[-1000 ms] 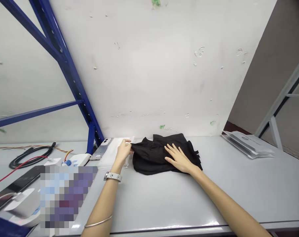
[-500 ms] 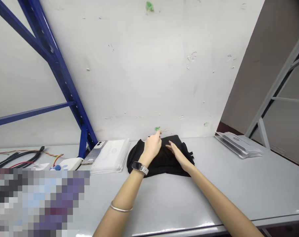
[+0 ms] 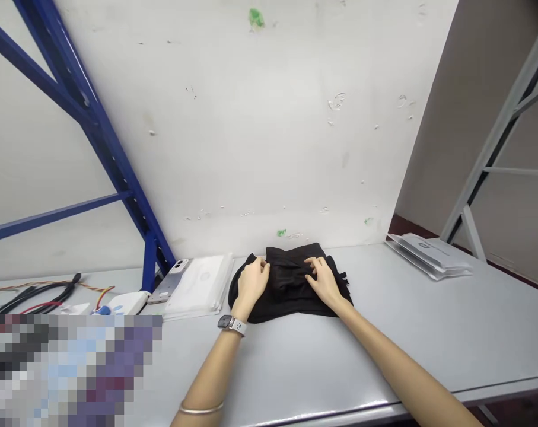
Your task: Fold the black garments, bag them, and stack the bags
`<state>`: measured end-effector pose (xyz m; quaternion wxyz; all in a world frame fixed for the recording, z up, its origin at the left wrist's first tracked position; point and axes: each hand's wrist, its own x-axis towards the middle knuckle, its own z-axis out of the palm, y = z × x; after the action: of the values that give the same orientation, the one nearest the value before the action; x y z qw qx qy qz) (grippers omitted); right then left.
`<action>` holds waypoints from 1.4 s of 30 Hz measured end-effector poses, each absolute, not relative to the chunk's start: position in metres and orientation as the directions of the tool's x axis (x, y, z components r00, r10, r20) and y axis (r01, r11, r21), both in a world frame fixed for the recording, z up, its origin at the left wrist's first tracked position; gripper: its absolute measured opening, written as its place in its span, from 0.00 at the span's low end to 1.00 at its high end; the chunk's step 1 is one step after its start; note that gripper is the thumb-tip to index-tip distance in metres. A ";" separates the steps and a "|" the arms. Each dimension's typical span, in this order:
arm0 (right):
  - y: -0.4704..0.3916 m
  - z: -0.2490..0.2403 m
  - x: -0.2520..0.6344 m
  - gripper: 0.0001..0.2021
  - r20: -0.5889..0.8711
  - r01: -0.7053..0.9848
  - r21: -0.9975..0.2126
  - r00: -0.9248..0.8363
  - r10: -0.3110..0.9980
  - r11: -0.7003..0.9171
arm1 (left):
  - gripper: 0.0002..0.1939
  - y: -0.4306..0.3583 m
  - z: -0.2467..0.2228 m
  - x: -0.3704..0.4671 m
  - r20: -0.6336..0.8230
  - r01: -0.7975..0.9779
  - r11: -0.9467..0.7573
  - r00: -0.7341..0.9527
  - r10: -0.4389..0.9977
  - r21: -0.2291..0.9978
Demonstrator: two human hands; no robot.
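Note:
A folded black fabric piece (image 3: 290,276) lies on the grey table against the wall, its top layer wrinkled and a short strap-like bit sticking out at its right edge. On its left part rests my left hand (image 3: 251,281), with fingers curled and pressed together on the cloth; a watch and a bangle are on that arm. My right hand (image 3: 325,283) is over the right part of the fabric. Its thumb and fingers are bent but apart, touching or just above the cloth, with nothing seen between them.
Left of the fabric are stacked white plastic packets (image 3: 200,284) and a phone (image 3: 173,279). Cables (image 3: 50,293) and a white device (image 3: 129,302) lie farther left by the blue rack post (image 3: 117,157). More flat packets (image 3: 429,255) sit at the right; a blurred patch covers the lower left.
My left hand has moved left and down, from the middle of the fabric to its left part. My right hand's fingers have bent and spread. The fabric's top layer now shows more wrinkles.

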<state>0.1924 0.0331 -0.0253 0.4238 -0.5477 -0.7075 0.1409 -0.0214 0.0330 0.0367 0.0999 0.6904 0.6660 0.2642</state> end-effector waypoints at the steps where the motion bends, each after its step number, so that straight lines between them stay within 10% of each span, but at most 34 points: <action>1: 0.031 -0.023 0.192 0.19 0.488 0.708 -0.585 -0.083 0.869 0.396 | 0.15 0.032 0.035 -0.023 0.182 0.883 -0.046 -0.046 0.982 0.468; 5: 0.022 -0.015 0.188 0.18 0.529 0.757 -0.359 -0.317 0.787 0.546 | 0.25 0.029 0.027 -0.017 0.060 0.896 0.009 -0.040 0.997 0.443; 13: 0.018 -0.023 0.176 0.32 0.168 0.780 -0.326 -0.508 0.845 0.534 | 0.26 0.026 0.017 -0.001 0.039 0.893 0.004 -0.024 0.999 0.450; 21: 0.026 -0.014 0.193 0.36 0.239 0.811 -0.445 -0.302 0.923 0.380 | 0.24 0.035 0.036 -0.032 0.202 0.832 -0.081 -0.038 0.979 0.549; 36: 0.036 -0.009 0.204 0.32 0.511 0.696 -0.627 0.030 0.859 0.349 | 0.29 0.020 0.052 0.050 0.354 0.954 -0.267 0.204 0.913 0.137; 42: 0.037 -0.012 0.205 0.30 0.538 0.686 -0.631 0.049 0.842 0.364 | 0.19 0.021 0.027 0.072 0.185 0.878 -0.343 0.295 0.937 0.333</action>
<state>0.2046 0.0372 -0.0123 0.4618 -0.5577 -0.6845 0.0844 0.0717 0.0214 0.0266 0.0841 0.8003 0.5672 0.1753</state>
